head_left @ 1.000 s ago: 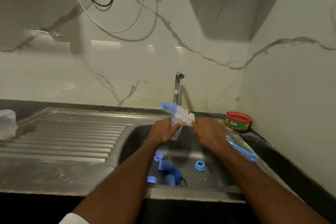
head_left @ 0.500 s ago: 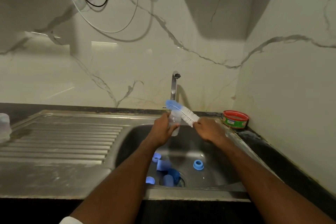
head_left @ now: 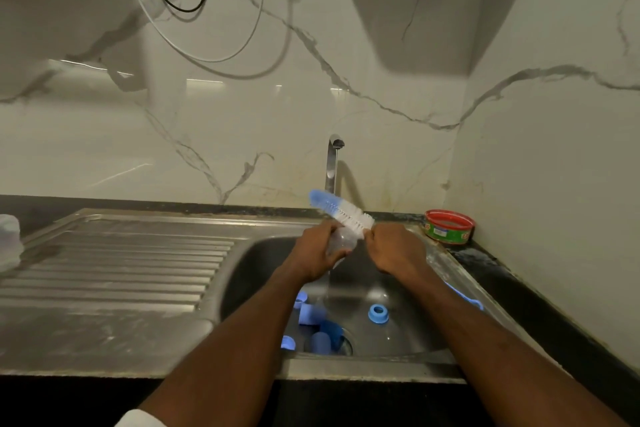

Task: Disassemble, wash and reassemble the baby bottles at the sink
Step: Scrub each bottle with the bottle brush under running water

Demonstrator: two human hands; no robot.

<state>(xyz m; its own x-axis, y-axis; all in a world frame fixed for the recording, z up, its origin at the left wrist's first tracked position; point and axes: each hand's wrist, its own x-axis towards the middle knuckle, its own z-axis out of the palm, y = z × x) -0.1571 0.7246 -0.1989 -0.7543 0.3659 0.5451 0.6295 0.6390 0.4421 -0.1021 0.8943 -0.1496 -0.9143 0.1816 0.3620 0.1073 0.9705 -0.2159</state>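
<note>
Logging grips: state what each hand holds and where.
Left hand grips the clear bottle round its body; right hand holds the bottle brush just below the bristles.

Your left hand grips a clear bottle, tilted with its open end up toward your right hand. That hand holds a bottle brush whose white and blue bristles angle up and left over the bottle's mouth. Below your hands, a blue ring lies apart from a cluster of blue caps under your left wrist.
</note>
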